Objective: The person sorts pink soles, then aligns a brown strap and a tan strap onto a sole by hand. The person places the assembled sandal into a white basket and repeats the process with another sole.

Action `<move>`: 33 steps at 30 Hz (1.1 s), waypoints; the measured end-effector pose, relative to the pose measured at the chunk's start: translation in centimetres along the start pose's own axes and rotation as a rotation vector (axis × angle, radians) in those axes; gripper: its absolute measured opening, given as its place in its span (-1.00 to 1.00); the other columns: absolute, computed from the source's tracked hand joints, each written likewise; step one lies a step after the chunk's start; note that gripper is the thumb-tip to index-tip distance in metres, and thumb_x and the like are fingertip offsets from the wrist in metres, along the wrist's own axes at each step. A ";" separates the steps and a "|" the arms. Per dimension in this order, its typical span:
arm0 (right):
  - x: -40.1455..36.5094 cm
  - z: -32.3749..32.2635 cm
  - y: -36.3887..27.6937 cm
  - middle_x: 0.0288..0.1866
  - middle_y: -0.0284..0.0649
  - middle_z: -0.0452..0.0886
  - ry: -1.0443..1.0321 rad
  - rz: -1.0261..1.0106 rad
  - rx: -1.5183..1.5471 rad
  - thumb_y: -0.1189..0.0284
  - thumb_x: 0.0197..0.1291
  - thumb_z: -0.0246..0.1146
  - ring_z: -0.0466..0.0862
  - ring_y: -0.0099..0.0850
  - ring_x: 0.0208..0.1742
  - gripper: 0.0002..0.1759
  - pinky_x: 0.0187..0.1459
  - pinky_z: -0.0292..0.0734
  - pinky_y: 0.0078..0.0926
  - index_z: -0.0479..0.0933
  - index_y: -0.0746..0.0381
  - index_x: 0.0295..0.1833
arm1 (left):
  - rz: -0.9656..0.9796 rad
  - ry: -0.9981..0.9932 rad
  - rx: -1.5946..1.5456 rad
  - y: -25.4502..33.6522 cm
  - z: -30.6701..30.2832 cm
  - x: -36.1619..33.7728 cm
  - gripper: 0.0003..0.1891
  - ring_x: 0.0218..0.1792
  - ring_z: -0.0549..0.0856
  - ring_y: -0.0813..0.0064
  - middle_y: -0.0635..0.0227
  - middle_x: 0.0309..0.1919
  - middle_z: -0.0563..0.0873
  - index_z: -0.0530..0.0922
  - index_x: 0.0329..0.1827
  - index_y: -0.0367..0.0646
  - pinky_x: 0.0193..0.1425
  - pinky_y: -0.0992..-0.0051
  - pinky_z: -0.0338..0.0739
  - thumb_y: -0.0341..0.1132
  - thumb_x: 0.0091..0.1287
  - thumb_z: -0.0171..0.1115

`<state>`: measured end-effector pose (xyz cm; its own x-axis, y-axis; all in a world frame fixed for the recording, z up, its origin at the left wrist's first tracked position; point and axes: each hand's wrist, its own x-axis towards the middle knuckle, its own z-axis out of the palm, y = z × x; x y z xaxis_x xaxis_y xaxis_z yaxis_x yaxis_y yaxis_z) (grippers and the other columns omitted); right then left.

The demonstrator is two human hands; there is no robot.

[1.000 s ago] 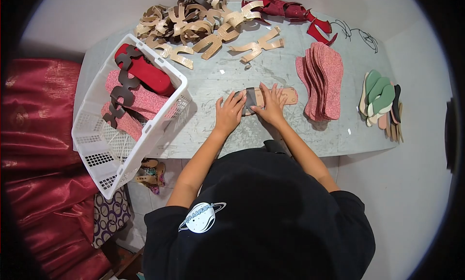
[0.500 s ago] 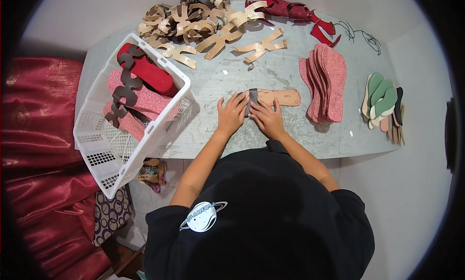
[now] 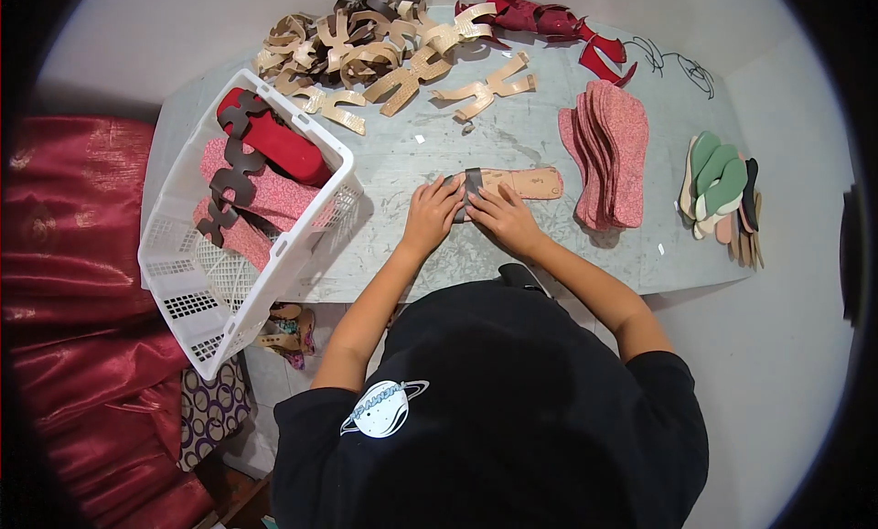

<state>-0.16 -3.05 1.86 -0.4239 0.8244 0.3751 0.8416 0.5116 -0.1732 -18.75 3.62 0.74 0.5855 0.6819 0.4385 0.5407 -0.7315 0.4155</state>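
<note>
A tan sole (image 3: 535,182) with a pinkish edge lies flat on the grey table, its toe-to-heel line running left to right. Across its left part sits a dark strap (image 3: 473,179). My left hand (image 3: 434,209) rests on the left end of the sole and strap, its fingers pressing down close together. From the right, my right hand (image 3: 503,217) lies over the strap and the sole's middle, fingers spread. The sole's left end is mostly hidden under both hands.
A white basket (image 3: 297,255) at the left holds pink and red soles with dark straps. Tan straps (image 3: 402,83) and red straps (image 3: 540,19) lie at the back. Stacked pink soles (image 3: 622,154) stand right of the hands; green soles (image 3: 718,168) lie farther right.
My right hand has shifted slightly left over the strap, and its forearm has swung outward. The whole view has moved a little.
</note>
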 end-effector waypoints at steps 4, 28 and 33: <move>0.2 -0.4 0.3 0.13 -0.28 0.50 0.011 -0.098 -0.073 0.36 0.06 0.14 0.46 -0.36 0.17 -0.66 0.24 0.21 -0.17 0.51 0.12 0.00 | 0.049 -0.089 -0.088 -0.6 -0.4 0.1 -0.66 0.20 0.41 0.18 0.31 0.15 0.50 0.52 0.06 -0.10 0.22 0.14 0.23 -0.29 0.20 0.16; 1.0 -0.9 0.7 0.07 -0.24 0.49 0.030 -0.184 -0.124 0.33 0.07 0.09 0.48 -0.37 0.08 -0.60 0.14 0.28 -0.21 0.45 0.11 0.07 | 0.276 -0.282 0.139 -1.1 -2.4 0.8 -0.38 0.18 0.36 0.12 0.23 0.29 0.32 0.32 0.23 -0.20 0.18 0.24 0.25 -0.07 0.15 0.15; 1.8 -0.9 0.7 0.00 -0.29 0.50 0.071 -0.173 -0.091 0.34 0.00 0.11 0.51 -0.38 -0.01 -0.59 0.09 0.33 -0.21 0.46 -0.03 0.06 | 0.273 -0.250 0.093 -1.4 -2.4 1.0 -0.39 0.14 0.40 0.16 0.28 0.29 0.33 0.34 0.22 -0.20 0.16 0.25 0.26 -0.06 0.15 0.16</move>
<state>0.03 -1.43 3.26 -0.5429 0.7050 0.4563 0.7863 0.6176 -0.0186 -20.34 5.35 2.56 0.8388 0.4474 0.3101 0.3899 -0.8914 0.2312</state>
